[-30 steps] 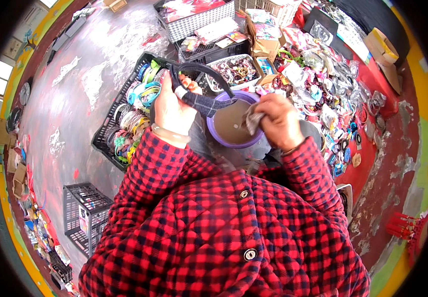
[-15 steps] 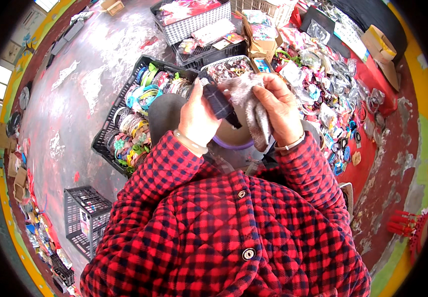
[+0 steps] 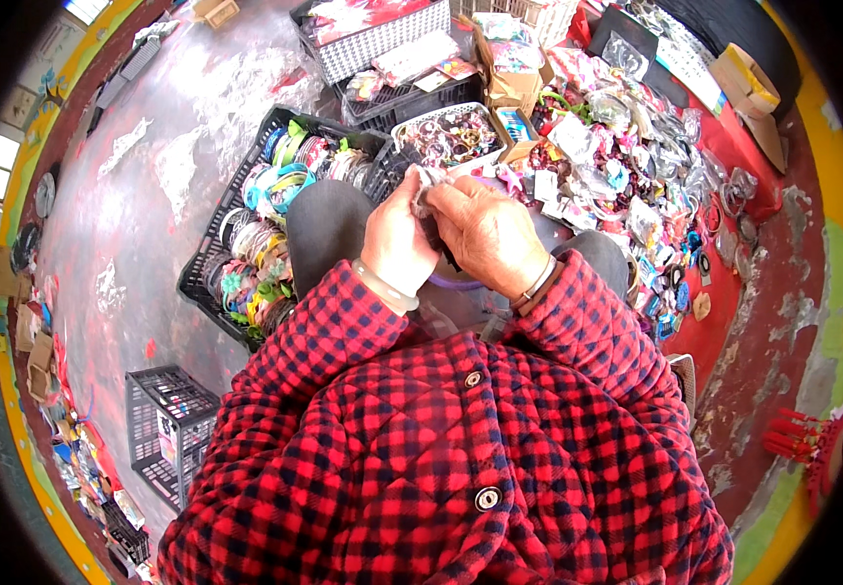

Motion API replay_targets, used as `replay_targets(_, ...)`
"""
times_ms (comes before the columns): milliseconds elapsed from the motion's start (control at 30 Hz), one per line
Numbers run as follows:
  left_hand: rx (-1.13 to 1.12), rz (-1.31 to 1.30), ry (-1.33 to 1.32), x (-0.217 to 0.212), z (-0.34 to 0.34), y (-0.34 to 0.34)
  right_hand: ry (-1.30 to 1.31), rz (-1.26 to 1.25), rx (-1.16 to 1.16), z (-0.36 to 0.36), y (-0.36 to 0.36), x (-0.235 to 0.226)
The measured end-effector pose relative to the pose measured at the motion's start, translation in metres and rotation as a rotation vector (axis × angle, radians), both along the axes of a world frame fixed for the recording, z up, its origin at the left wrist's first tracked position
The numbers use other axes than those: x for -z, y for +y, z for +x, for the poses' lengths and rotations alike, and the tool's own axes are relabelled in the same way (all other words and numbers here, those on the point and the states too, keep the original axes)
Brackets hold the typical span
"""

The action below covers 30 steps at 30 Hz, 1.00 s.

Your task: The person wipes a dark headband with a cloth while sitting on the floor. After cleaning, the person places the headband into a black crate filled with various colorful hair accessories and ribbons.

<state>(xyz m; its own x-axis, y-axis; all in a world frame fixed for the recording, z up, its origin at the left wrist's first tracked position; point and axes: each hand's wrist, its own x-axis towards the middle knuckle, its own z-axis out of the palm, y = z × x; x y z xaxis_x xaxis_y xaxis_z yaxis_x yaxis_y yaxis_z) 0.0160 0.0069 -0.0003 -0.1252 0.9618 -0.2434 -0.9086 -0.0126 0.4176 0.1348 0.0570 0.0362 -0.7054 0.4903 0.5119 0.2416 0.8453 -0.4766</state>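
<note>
My left hand (image 3: 397, 237) is closed around a dark plaid fabric band (image 3: 389, 175), whose far end sticks out past the fingers. Pressed up against it, my right hand (image 3: 496, 239) grips a crumpled greyish cloth (image 3: 427, 177); only a small part shows between the thumbs and fingertips. Both hands meet above my lap, and the fingers cover most of the band and cloth. Below them a purple rim of a basin (image 3: 456, 284) peeks out, largely hidden by the hands.
A black crate (image 3: 193, 255) of colourful headbands stands left of my knee. Ahead is a white basket (image 3: 493, 156) of small hair accessories. A heap of bagged accessories (image 3: 636, 175) spreads at right on red cloth. Another black crate (image 3: 139, 414) sits at lower left.
My right hand has moved left with the greyish cloth and turned over, from apart to against my left hand. The cloth, hanging loose before, is now bunched around the plaid band.
</note>
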Motion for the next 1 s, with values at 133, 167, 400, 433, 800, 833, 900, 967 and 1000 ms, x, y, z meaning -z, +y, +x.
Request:
replay_targets(133, -0.051, 0.026, 0.032, 0.003, -0.001, -0.004, -0.014, -0.159, -0.050, 0.005, -0.009, 0.010)
replay_targets(167, -0.054, 0.010, 0.031, 0.004, 0.000, -0.005, -0.021, -0.161, -0.048, 0.005, -0.011, 0.012)
replay_targets(400, -0.094, -0.029, 0.077, -0.004, 0.004, -0.008, -0.004, -0.287, -0.029, 0.002, -0.024, 0.019)
replay_targets(433, -0.106, -0.014, 0.085, -0.004, 0.003, -0.008, -0.004, -0.345, -0.026, 0.002, -0.027, 0.018)
replay_targets(800, -0.147, 0.134, 0.061, -0.021, -0.011, -0.005, 0.504, -1.206, -0.178, 0.036, 0.020, -0.012)
replay_targets(833, -0.142, 0.150, 0.065, -0.022, -0.010, -0.007, 0.611, -1.130, -0.168, 0.035, 0.025, -0.015)
replay_targets(900, -0.094, 0.138, 0.053, -0.016, -0.008, -0.006, 0.412, -0.721, 0.023, 0.026, 0.021, -0.023)
replay_targets(967, -0.050, 0.098, 0.028, -0.011, -0.003, -0.003, 0.327, -0.215, 0.022, 0.009, 0.010, -0.013)
replay_targets(1000, -0.040, 0.124, 0.085, -0.014, -0.001, -0.002, 0.219, -0.043, -0.109, 0.001, 0.011, -0.003)
